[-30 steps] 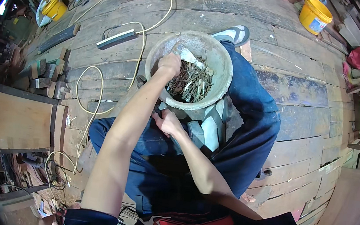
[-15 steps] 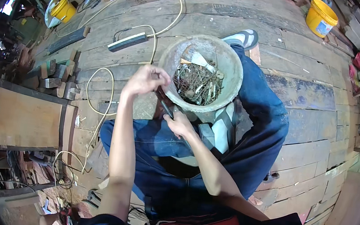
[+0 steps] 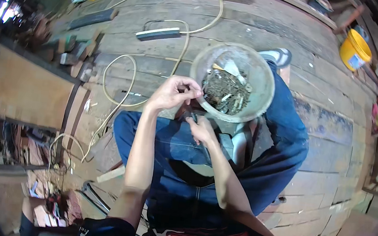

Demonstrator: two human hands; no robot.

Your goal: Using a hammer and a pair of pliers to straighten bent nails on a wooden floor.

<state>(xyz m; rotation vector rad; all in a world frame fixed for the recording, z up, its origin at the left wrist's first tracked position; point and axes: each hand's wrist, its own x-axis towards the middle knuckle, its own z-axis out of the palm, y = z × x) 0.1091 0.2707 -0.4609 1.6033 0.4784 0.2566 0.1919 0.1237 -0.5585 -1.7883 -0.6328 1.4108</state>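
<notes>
A round grey basin (image 3: 193,73) stands on the floor in front of my crossed legs. Inside it lies a heap of rusty nails and metal bits (image 3: 225,92), with a whitish, flat-ended piece (image 3: 233,69) on top. My left hand (image 3: 173,93) is at the basin's near left rim, thumb and forefinger pinched together; whatever is between them is too small to make out. Just below the rim, my right hand (image 3: 203,130) is closed around a dark, slender tool (image 3: 194,117). Most of that tool is hidden, so its kind is unclear.
A pale cable (image 3: 132,80) loops over the plank floor at left, near a power strip (image 3: 159,34). Yellow buckets (image 3: 356,50) stand far left and far right. Wood offcuts (image 3: 69,56) and a framed panel (image 3: 28,84) are at left. My sandalled foot (image 3: 277,57) is beside the basin.
The whole view has shifted, so the basin and floor things appear farther right. My left fingertips are pinched more plainly by the rim. The dark tool shows less than before.
</notes>
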